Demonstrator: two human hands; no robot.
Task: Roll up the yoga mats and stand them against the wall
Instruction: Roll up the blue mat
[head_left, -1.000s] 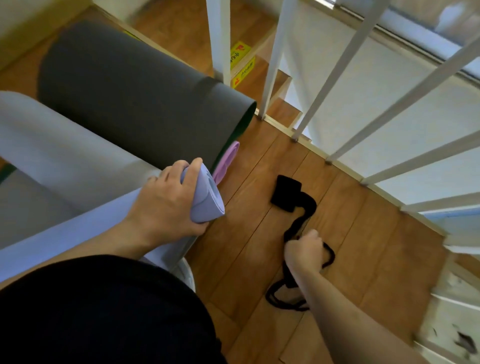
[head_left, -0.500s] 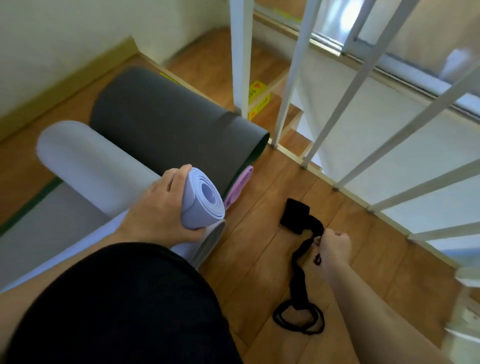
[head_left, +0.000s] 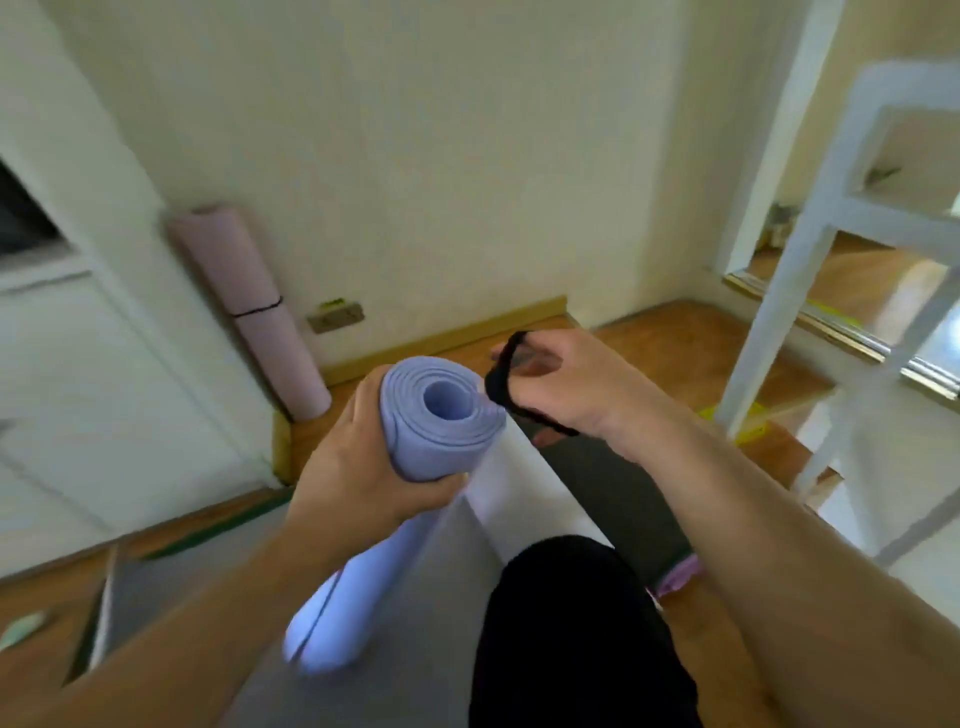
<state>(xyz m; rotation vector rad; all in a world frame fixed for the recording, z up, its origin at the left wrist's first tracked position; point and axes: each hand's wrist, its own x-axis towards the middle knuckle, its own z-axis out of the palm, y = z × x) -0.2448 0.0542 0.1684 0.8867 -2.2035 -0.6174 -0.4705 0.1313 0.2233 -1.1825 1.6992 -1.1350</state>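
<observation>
A cream wall (head_left: 415, 156) meets the wooden floor (head_left: 675, 343) at a wooden baseboard (head_left: 447, 335). A wall socket (head_left: 335, 315) sits low on the wall. White railing (head_left: 779, 291) stands at right.

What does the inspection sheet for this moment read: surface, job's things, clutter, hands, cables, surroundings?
Surface: wooden floor, partly covered by an unrolled grey mat.
Job's things: rolled lilac mat held on end; pink mat rolled, strapped, leaning against the wall; dark grey mat lying rolled on the floor.
Clutter: nothing seen.
Hands: left hand grips the lilac mat; right hand holds a black strap.
Cables: nothing seen; wall socket near the skirting.
Surroundings: white railing at right.
</observation>
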